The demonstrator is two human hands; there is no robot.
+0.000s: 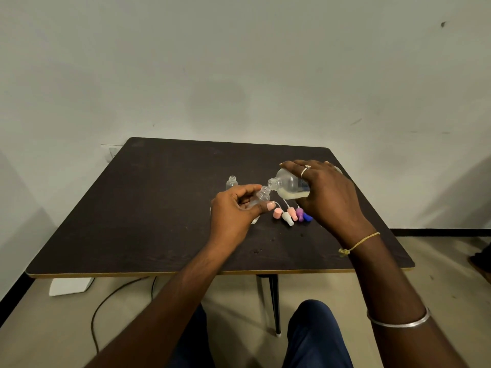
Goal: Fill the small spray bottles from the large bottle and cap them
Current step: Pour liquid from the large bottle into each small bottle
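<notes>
Step in hand (judged): pouring into one small bottle; nothing capped yet

Notes for a clean pour:
- The spray caps (292, 215) lie in a row on the surface (159, 221), just in front of and below the pour. Any dribble would land on them, so the stream has to go straight into the neck
- Both necks are narrow, so the large lip should sit right over the small mouth
- The tilt should rise slowly. The pale liquid lies along the low side of the large bottle (288, 185) and looks close to the neck. Whether any is flowing I cannot tell
- Stop short of the shoulder, so the dip tube has room

Pose:
- Both forearms reach forward over the near edge
- Left hand (235, 212): grip closed round the small spray bottle (261, 197), thumb on the near side, fingers curled over the far side. The bottle appears lifted off the surface and leans right, mouth up
- Right hand (328, 193): grip wrapped over the top of the large bottle, palm down. The bottle is nearly horizontal, its neck pointing left and slightly down, lip just at the small mouth
- Farther back, a second small bottle (231, 181) stands upright and uncapped, apart from both hands
</notes>
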